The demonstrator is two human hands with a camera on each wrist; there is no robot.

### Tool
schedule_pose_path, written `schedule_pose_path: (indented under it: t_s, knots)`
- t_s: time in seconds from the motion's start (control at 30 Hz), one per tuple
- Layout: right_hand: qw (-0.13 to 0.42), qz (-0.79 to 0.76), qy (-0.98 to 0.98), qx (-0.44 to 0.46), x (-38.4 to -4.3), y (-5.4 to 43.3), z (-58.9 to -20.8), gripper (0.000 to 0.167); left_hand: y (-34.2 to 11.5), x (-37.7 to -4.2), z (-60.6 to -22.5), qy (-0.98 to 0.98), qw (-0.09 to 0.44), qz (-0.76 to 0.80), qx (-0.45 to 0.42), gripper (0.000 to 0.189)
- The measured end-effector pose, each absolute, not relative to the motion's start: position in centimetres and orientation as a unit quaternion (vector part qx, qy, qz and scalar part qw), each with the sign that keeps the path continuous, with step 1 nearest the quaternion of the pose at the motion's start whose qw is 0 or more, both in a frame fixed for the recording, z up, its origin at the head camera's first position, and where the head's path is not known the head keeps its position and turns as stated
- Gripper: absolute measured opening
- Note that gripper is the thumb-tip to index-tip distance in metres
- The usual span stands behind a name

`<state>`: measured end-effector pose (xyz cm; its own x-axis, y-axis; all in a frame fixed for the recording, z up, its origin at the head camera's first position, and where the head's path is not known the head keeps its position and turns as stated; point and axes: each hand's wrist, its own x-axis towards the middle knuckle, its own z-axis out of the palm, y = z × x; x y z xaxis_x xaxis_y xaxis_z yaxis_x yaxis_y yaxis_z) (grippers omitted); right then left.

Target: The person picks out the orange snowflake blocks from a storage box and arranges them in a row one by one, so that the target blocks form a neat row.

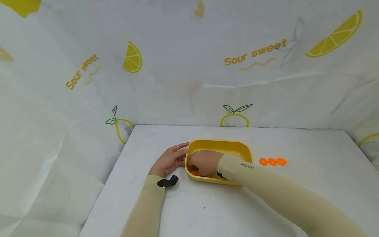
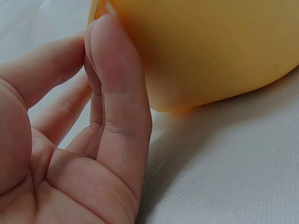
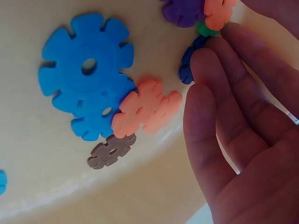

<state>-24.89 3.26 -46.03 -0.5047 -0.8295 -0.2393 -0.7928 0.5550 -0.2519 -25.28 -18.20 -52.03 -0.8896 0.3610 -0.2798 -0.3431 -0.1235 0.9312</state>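
Observation:
A yellow plastic basin (image 1: 231, 144) stands on the table. My left hand (image 1: 170, 160) is at its left end, with nearly straight fingers touching the outer wall near the rim. Inside, at the left end, is my right hand (image 1: 205, 163), fingers bent downward. In the right wrist view its fingertips are beside a dark blue notched disc (image 3: 186, 67) and an orange one (image 3: 218, 14); whether they pinch one is hidden. Also on the basin floor are a large blue disc (image 3: 86, 42), a joined orange piece (image 3: 147, 109), a brown disc (image 3: 112, 151) and a purple disc (image 3: 182, 11).
Three orange notched discs (image 1: 272, 161) lie in a row on the white table (image 1: 311, 191), right of the basin. Behind the table hangs a white lemon-print cloth (image 1: 177, 95). A small dark speck (image 1: 204, 208) lies in front of the basin.

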Motion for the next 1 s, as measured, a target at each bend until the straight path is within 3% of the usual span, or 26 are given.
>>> schedule_pose_path:
  t_s: [0.5, 0.77, 1.0]
  knots:
    - [0.149, -0.051, 0.868, -0.472, -24.7, 3.6, -45.8, 0.015, -18.0, -25.2, -51.9, 0.619, 0.235, 0.749, 0.016, 0.048]
    - [0.211, -0.130, 0.863, -0.439, -25.6, 4.3, -44.9, 0.020, -17.9, -25.2, -51.9, 0.620, 0.233, 0.749, 0.018, 0.048]
    - [0.231, -0.197, 0.858, -0.414, -25.9, 5.0, -44.2, 0.019, -18.1, -25.2, -52.3, 0.620, 0.233, 0.749, 0.010, 0.049]
